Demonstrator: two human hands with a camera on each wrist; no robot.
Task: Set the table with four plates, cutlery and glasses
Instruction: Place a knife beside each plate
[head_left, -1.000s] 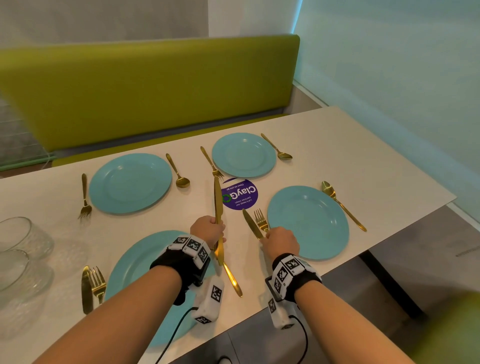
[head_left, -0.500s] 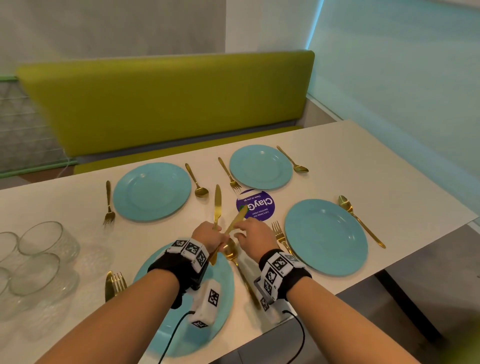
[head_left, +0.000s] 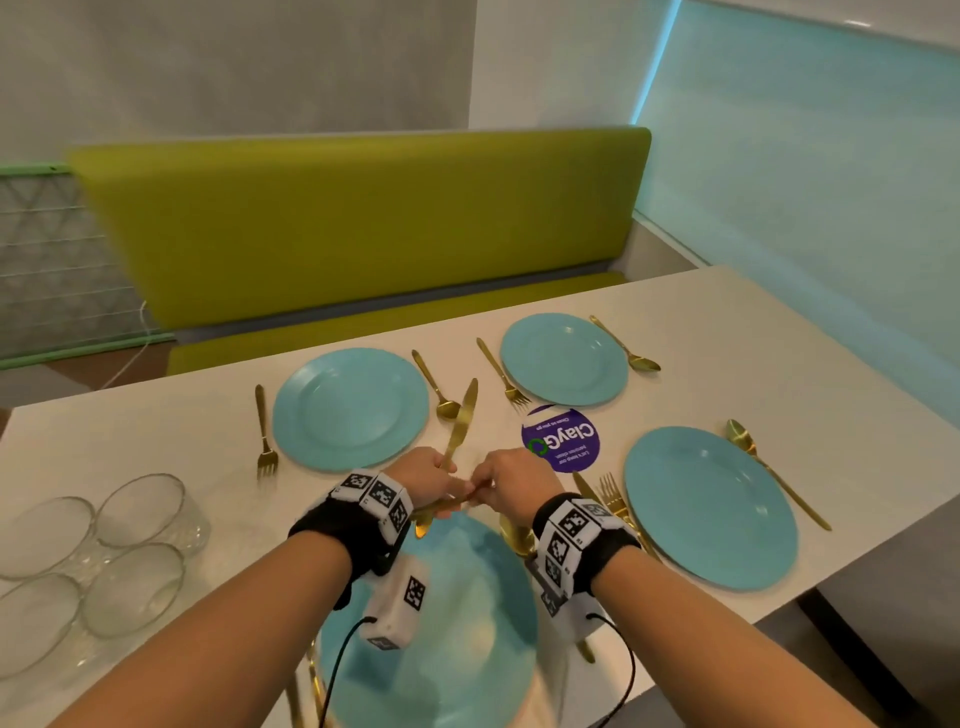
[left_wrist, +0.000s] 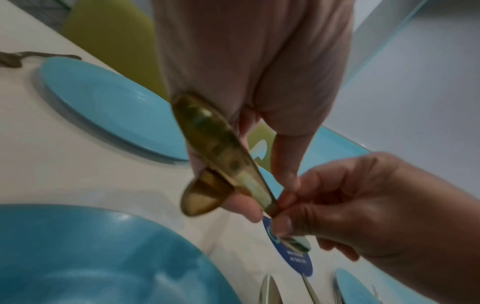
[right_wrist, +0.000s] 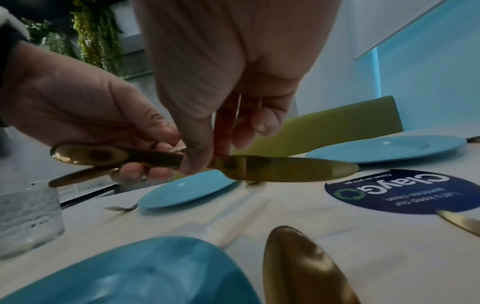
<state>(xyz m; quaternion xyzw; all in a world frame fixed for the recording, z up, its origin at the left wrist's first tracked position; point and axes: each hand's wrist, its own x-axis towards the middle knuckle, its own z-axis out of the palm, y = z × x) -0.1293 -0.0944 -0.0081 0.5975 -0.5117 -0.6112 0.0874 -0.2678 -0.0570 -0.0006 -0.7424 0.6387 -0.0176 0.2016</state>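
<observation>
Four turquoise plates lie on the white table: far left (head_left: 350, 408), far right (head_left: 563, 358), near right (head_left: 709, 506) and the nearest (head_left: 431, 623) under my wrists. My left hand (head_left: 426, 475) grips two gold knives by their handles (left_wrist: 218, 144). One knife (head_left: 462, 415) points up and away. The other knife (right_wrist: 285, 170) lies crosswise between my hands, and my right hand (head_left: 511, 486) pinches it where handle meets blade. A spoon (head_left: 517, 538) lies right of the nearest plate.
Several empty glasses (head_left: 140, 512) stand at the table's left end. A fork and spoon flank each far plate. A knife and fork (head_left: 608, 499) lie left of the near right plate, a spoon (head_left: 769, 467) to its right. A purple sticker (head_left: 561, 439) marks the centre. A green bench (head_left: 363, 223) runs behind.
My right hand left the knife beside the near right plate's fork, came over to my left hand and took hold of one of its knives, which now lies crosswise.
</observation>
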